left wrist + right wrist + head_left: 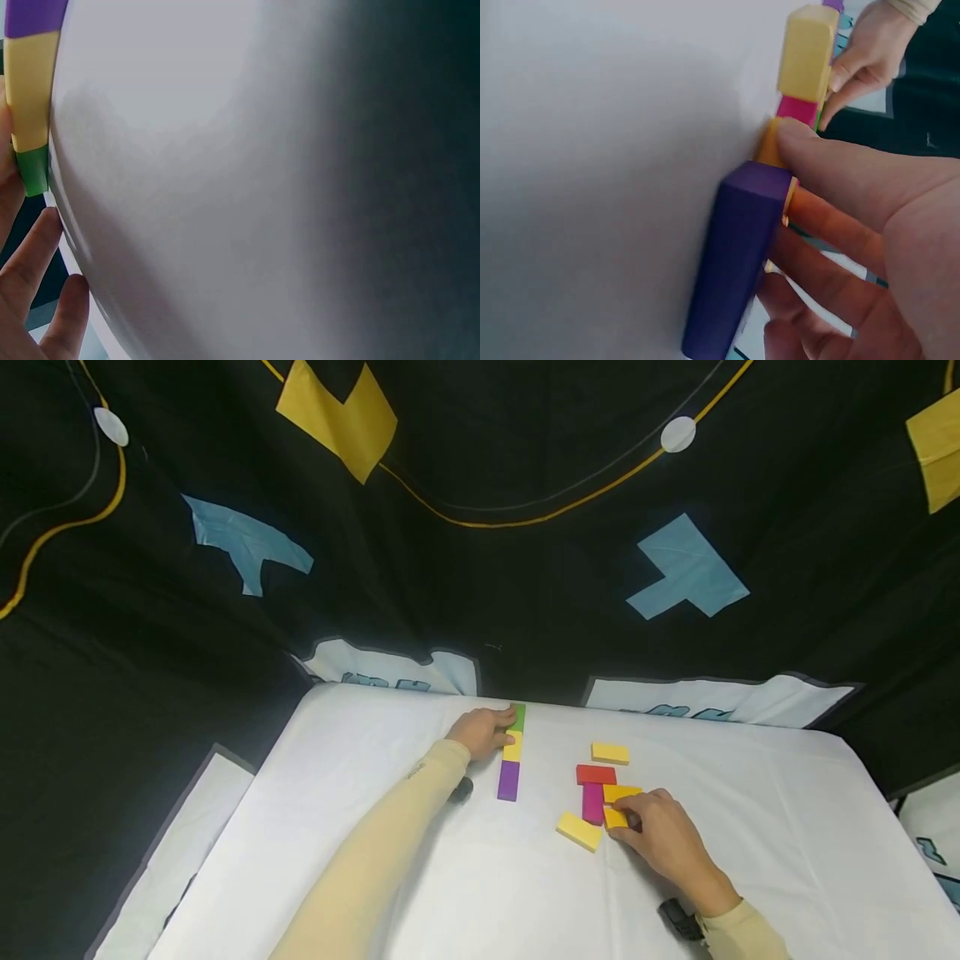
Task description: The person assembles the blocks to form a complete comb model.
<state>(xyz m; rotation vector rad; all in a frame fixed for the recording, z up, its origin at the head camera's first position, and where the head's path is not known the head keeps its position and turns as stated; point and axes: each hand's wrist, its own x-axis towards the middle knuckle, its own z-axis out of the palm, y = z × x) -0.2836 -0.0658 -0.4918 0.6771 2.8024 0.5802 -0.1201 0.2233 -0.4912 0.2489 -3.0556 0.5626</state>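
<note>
My left hand (483, 732) lies beside a straight column of blocks, its fingertips at the green block (517, 717) and its thumb at the yellow block (512, 746). A purple block (508, 781) forms the near end of that column. In the left wrist view two fingers (34, 251) stretch out just past the green end. My right hand (663, 831) pinches an orange block (616, 818) between thumb and fingers. Left of it lies a magenta block (592, 804), with another orange block (622, 793) just beyond. A dark purple block (739, 259) sits under the right hand, hidden in the head view.
A red block (596, 775) lies across the magenta block's far end. One pale yellow block (610, 753) is farther back, another (579, 832) nearer me. The white-covered table (450, 893) ends at a dark patterned curtain (480, 593).
</note>
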